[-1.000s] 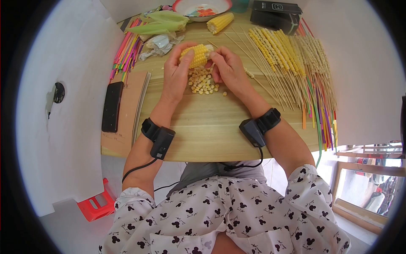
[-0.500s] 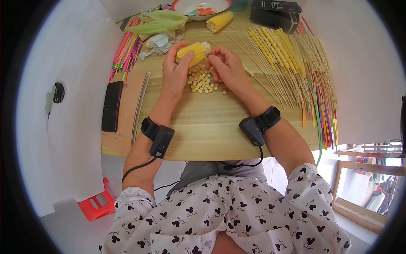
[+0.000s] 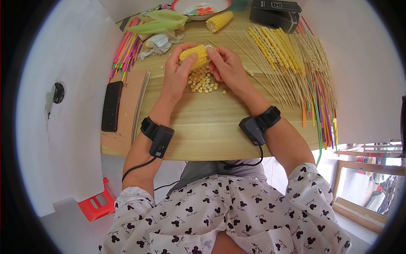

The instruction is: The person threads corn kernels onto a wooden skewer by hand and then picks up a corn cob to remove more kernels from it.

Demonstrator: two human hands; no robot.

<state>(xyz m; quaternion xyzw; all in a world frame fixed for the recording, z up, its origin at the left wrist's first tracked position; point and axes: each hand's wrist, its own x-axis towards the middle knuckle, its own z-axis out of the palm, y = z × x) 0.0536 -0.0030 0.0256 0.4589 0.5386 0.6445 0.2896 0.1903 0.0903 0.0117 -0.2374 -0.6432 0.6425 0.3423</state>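
A yellow corn cob point(image 3: 194, 57) is held above the table by my left hand point(image 3: 176, 70), whose fingers wrap behind it with the thumb on its front. My right hand point(image 3: 227, 65) is at the cob's right end, thumb against it and fingers curled; whether a kernel is between them is hidden. Loose kernels point(image 3: 205, 84) lie in a pile right below the cob. One kernel point(image 3: 224, 92) sits apart, to the right of the pile.
Skewers with kernels point(image 3: 277, 48) and colored strips point(image 3: 325, 114) lie right. Husks point(image 3: 160, 22), a plastic bag point(image 3: 160, 44), another cob point(image 3: 219, 21), a bowl point(image 3: 202, 16) and a black box point(image 3: 274, 19) stand behind. A phone point(image 3: 112, 106) rests on cardboard point(image 3: 133, 95) at left.
The cob has turned in my left hand and shows more of its yellow side. My right thumb has moved up onto the cob's right end.
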